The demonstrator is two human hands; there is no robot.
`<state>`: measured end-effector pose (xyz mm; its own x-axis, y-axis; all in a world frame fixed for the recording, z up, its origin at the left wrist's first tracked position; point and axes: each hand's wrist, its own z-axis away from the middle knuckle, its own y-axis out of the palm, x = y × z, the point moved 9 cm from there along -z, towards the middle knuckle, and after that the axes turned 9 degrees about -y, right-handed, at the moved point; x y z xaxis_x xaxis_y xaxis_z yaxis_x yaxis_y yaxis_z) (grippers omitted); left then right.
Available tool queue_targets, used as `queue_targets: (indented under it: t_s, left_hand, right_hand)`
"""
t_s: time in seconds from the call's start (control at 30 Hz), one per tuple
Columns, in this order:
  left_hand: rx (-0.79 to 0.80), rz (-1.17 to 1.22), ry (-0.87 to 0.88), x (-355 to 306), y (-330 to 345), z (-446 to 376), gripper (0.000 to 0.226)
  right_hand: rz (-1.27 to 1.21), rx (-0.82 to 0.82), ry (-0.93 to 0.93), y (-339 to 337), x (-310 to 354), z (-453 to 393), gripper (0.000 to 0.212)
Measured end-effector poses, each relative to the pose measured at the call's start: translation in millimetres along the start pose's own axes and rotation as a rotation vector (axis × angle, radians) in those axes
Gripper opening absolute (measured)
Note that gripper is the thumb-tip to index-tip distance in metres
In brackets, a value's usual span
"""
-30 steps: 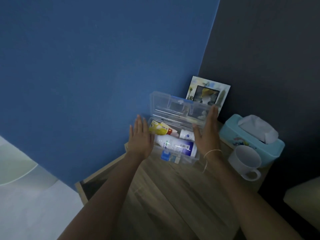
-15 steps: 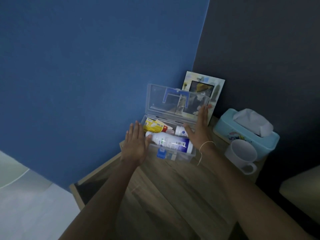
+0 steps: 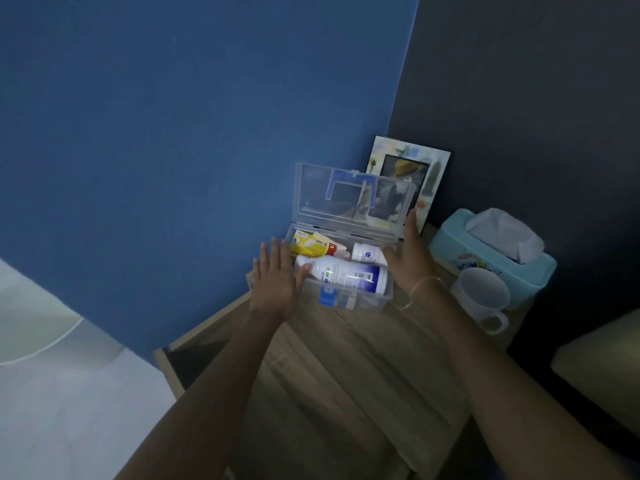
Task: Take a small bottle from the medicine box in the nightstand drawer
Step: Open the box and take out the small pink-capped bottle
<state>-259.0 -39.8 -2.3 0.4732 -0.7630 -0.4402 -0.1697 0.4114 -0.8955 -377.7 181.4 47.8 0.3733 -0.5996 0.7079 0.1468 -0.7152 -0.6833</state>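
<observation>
Flanking the medicine box [image 3: 367, 299], small bottle [image 3: 367, 252] half-hidden.

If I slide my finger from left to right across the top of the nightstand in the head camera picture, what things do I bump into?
left hand → clear medicine box → right hand → white mug → teal tissue box. The mug and tissue box overlap a little; the mug sits nearer you.

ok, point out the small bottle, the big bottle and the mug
small bottle [image 3: 367, 253]: head view, white side
big bottle [image 3: 346, 276]: head view, label mid-body
mug [image 3: 483, 295]: head view, inside of the cup
</observation>
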Motion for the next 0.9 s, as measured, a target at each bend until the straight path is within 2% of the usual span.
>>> queue_targets:
  t_s: [0.07,0.13,0.17,0.23,0.33,0.37,0.47,0.6,0.7,0.8,0.9]
  left_hand:
    - [-0.046,-0.001,0.02,-6.5,-6.3,7.5,0.066]
    - [-0.082,0.002,0.106,-19.2,-11.9,17.6,0.057]
    - [-0.095,0.002,0.158,-26.1,-13.9,22.6,0.052]
    - [-0.112,-0.005,0.252,-40.8,-17.6,29.5,0.046]
    - [-0.08,0.049,0.338,-61.4,-20.9,29.0,0.039]
    - [-0.065,0.067,0.354,-68.4,-22.9,27.0,0.036]
    - [0.025,0.077,0.367,-90.6,-21.2,8.3,0.032]
    - [0.23,0.034,0.332,-116.2,-9.7,-28.6,0.022]
    - [0.353,-0.215,0.255,-119.6,12.3,-52.2,0.033]
    - [0.399,-0.466,0.27,-124.0,28.0,-62.8,0.041]
    - [0.488,-0.548,0.243,-124.7,37.9,-67.1,0.04]
  right_hand:
    - [-0.096,-0.148,0.002,-5.5,-1.8,39.3,0.066]
    - [-0.062,-0.279,-0.021,-4.7,-8.8,92.4,0.052]
    - [-0.006,-0.29,-0.036,1.0,-13.9,116.5,0.051]
    - [0.125,-0.158,-0.063,26.6,-28.6,144.0,0.052]
    - [0.362,0.187,-0.023,71.3,-57.2,159.6,0.066]
    - [0.423,0.219,-0.026,76.5,-62.3,160.5,0.068]
    - [0.509,0.231,-0.044,82.4,-66.5,159.3,0.068]
    - [0.545,0.177,-0.081,76.8,-59.8,157.9,0.064]
    - [0.552,0.195,-0.075,76.8,-59.9,159.2,0.063]
    - [0.546,0.2,-0.066,75.5,-59.6,160.1,0.062]
    - [0.537,0.208,-0.063,74.7,-59.0,160.9,0.062]
